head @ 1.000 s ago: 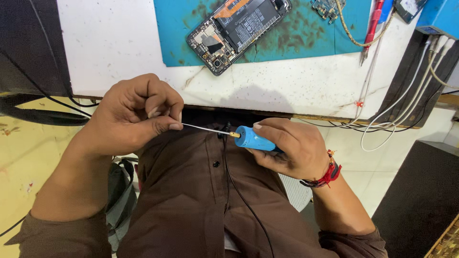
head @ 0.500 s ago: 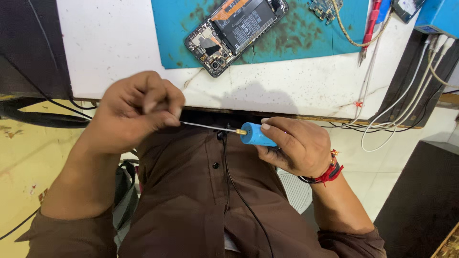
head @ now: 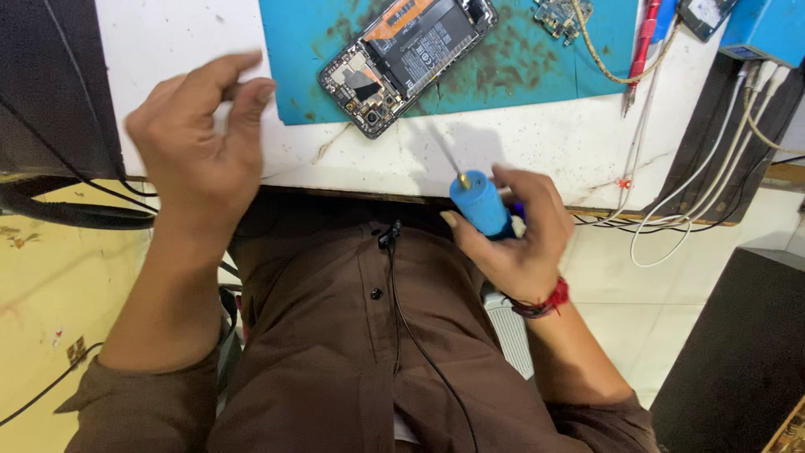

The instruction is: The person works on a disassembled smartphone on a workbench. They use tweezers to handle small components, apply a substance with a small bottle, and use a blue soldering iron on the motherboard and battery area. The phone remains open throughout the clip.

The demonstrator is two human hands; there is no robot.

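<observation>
My right hand (head: 516, 235) grips a blue-handled screwdriver (head: 478, 201), its thin metal shaft pointing up and left over the white table edge. My left hand (head: 201, 143) is raised at the left with fingers loosely curled and apart, holding nothing that I can see. An opened phone (head: 402, 59) with its back removed, showing battery and circuit board, lies on a teal work mat (head: 537, 75) beyond both hands.
The white table (head: 168, 42) carries a small circuit board (head: 563, 15), a red-handled tool (head: 641, 50) and a blue box (head: 767, 29) at the far right. White and black cables (head: 671, 218) hang off the right edge. A dark panel (head: 738, 361) stands at the lower right.
My left hand has let go of the screwdriver's shaft tip and lifted up and left. My right hand has swung the screwdriver so the shaft points toward the table.
</observation>
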